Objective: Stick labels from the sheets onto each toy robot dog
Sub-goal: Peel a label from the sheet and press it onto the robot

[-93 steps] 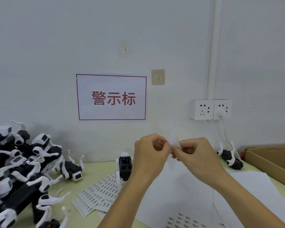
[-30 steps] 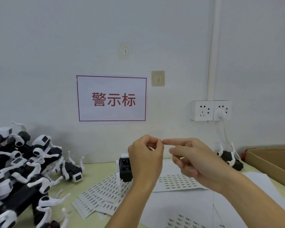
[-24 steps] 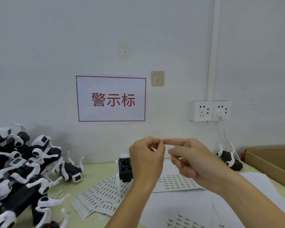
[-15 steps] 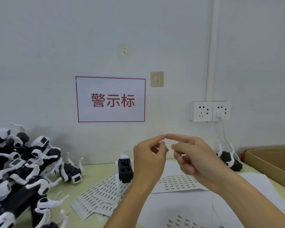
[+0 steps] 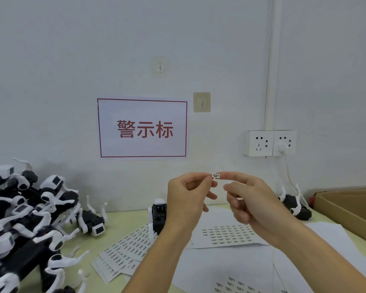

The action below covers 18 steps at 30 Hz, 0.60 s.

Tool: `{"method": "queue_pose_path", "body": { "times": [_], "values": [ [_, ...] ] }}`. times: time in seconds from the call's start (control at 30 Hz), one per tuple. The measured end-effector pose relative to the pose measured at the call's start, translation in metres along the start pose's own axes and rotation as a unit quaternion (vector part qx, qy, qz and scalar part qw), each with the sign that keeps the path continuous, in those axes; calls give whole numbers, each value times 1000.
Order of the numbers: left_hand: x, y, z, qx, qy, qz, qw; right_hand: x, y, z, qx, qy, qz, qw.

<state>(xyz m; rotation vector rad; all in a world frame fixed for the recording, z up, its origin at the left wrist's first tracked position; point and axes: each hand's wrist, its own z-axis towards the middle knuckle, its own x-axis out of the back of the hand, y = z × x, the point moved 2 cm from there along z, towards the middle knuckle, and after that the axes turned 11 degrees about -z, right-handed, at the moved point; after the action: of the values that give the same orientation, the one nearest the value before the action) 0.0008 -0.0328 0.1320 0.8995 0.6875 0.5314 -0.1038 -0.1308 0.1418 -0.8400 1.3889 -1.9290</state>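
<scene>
Both hands are meeting at 12 o'clock: the right hand (image 5: 249, 199) is carrying a label (image 5: 216, 175) on its fingertip, the left hand (image 5: 186, 199) pinching its edge. Touching only the edge should preserve adhesive for the toy robot dog (image 5: 159, 216) below.

Even, soft light fills the scene, fairly bright, with no glare; the pile of toy dogs (image 5: 23, 220) throws a faint shadow on the wall (image 5: 72, 49) behind it; wide-angle bending curves the conduit (image 5: 272, 60) near the right edge; the print on the label sheets (image 5: 226, 233) is perhaps too soft to read.
</scene>
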Motion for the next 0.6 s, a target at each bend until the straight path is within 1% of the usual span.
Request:
{"method": "queue_pose_path", "body": {
  "times": [0.23,0.5,0.6],
  "values": [
    [1,-2,0,-10,34,43,998,0,1,0,12,3,-55,998],
    [-5,0,-7,-102,23,110,988,2,1,1,1,17,-103,995],
    [-7,-1,-9,-120,15,129,984,2,3,2,-4,25,-118,993]
  ]
}}
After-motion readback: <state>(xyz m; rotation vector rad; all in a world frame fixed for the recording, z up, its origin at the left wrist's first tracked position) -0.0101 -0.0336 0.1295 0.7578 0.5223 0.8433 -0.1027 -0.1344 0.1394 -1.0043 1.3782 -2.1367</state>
